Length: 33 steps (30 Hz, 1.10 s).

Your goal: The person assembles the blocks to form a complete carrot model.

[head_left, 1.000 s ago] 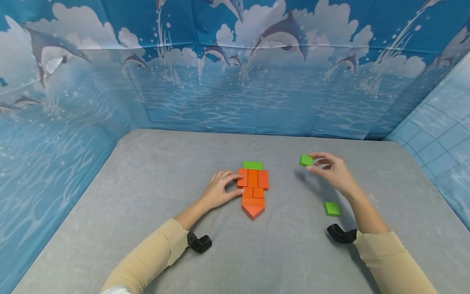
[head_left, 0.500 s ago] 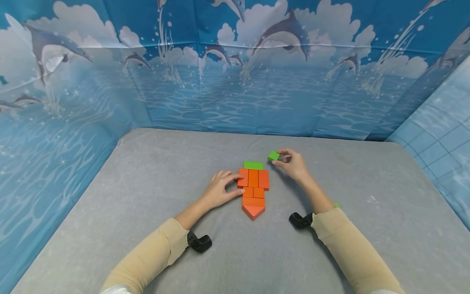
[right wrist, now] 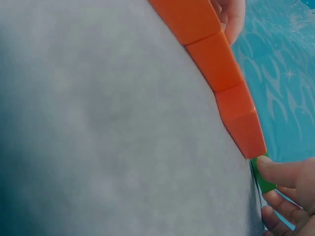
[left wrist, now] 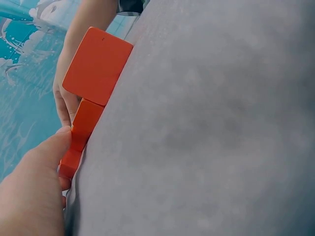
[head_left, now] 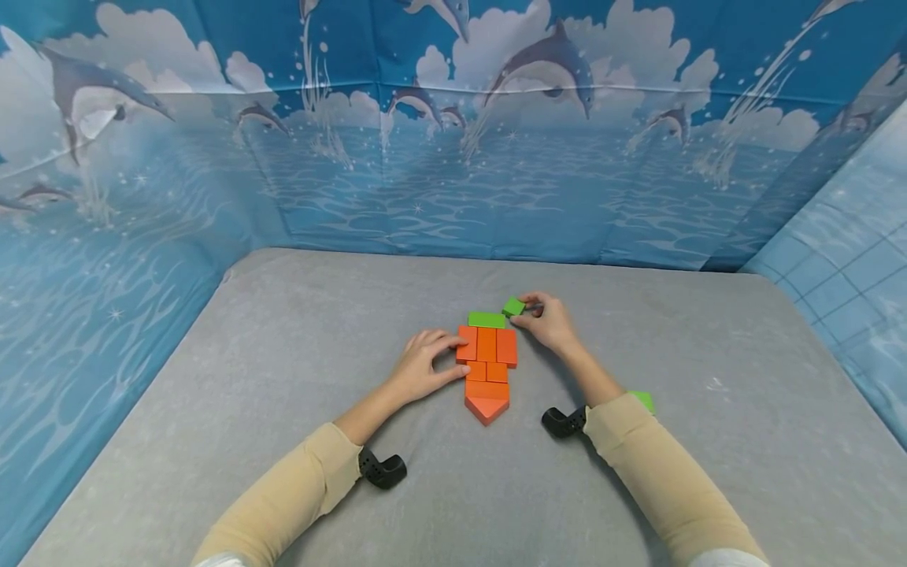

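Note:
Orange blocks (head_left: 486, 343) lie joined in a row on the grey surface, with a pointed block (head_left: 486, 405) at the near end. Across the far end sits a green block (head_left: 486, 320). My left hand (head_left: 420, 368) rests beside the row, index fingertip and thumb touching its left side; in the left wrist view the thumb (left wrist: 51, 147) lies against the orange. Between thumb and fingers my right hand (head_left: 547, 321) pinches a second green block (head_left: 514, 307), tilted, just right of the far green one. Whether it touches the surface or that block, I cannot tell.
A third green block (head_left: 643, 400) lies on the right, partly hidden by the right sleeve (head_left: 659, 465). Black wrist mounts (head_left: 383, 470) stick out from both cuffs. A blue dolphin-print curtain (head_left: 453, 173) stands around the grey table (head_left: 425, 512).
My right hand has carried the green block leftward to the far end of the orange row. The left hand stays in place. The right sleeve now partly covers the third green block.

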{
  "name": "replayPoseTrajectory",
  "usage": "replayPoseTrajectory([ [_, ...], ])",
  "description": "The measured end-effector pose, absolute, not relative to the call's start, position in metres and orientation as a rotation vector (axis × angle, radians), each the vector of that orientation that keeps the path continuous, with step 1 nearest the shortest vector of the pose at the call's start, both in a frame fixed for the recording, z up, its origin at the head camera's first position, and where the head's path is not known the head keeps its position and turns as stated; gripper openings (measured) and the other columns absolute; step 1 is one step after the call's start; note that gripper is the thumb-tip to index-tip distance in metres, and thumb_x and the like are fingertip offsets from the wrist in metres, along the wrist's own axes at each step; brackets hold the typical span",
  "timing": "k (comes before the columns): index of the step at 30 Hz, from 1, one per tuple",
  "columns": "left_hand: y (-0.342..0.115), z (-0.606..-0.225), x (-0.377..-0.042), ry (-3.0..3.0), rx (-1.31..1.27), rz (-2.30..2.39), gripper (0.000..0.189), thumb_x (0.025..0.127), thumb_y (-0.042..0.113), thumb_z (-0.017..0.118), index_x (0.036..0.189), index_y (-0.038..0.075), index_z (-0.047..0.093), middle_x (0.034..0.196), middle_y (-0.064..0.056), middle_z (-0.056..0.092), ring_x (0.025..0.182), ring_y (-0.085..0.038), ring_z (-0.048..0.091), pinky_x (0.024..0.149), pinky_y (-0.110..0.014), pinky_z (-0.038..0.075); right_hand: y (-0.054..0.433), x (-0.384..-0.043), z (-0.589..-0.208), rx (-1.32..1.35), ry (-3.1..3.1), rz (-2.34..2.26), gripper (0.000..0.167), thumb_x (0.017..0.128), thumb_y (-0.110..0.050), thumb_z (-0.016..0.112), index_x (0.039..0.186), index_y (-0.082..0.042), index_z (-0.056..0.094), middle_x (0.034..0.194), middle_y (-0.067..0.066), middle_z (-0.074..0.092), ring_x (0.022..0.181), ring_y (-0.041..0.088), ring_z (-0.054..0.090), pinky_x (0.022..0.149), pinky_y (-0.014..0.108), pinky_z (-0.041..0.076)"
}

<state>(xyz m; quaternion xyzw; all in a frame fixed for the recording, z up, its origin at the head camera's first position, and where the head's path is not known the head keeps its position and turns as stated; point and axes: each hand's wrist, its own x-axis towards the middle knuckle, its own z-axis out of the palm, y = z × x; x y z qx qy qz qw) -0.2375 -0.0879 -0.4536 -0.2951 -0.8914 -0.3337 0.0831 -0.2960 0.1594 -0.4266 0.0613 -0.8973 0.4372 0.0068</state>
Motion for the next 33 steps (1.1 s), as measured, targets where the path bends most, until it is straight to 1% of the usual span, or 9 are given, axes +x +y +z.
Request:
replayPoseTrajectory([
  [10, -0.0877, -0.4532, -0.2368, -2.664, -0.875, -0.971, 0.044, 0.082, 0.038, 0.066, 0.119, 0.015, 0.060, 0.114, -0.004, 0.057, 0.108, -0.021, 0.046, 0.095, -0.044, 0.032, 0.1555, -0.2955, -0.4298, 0.216, -2.784, 1.319, 0.040, 0.082, -0.012, 0.069, 0.117, 0.004, 0.057, 0.110, 0.022, 0.056, 0.100, 0.035, 0.050, 0.085, 0.045, 0.042],
  [33, -0.0870, -0.4556, -0.2369, -2.659, -0.873, -0.965, 0.044, 0.082, 0.039, 0.066, 0.119, 0.016, 0.060, 0.115, -0.003, 0.057, 0.108, -0.020, 0.046, 0.096, -0.044, 0.032, 0.1569, -0.2940, -0.4299, 0.259, -2.786, 1.338, 0.041, 0.080, -0.011, 0.070, 0.116, 0.004, 0.057, 0.108, 0.022, 0.057, 0.100, 0.036, 0.050, 0.087, 0.046, 0.041],
])
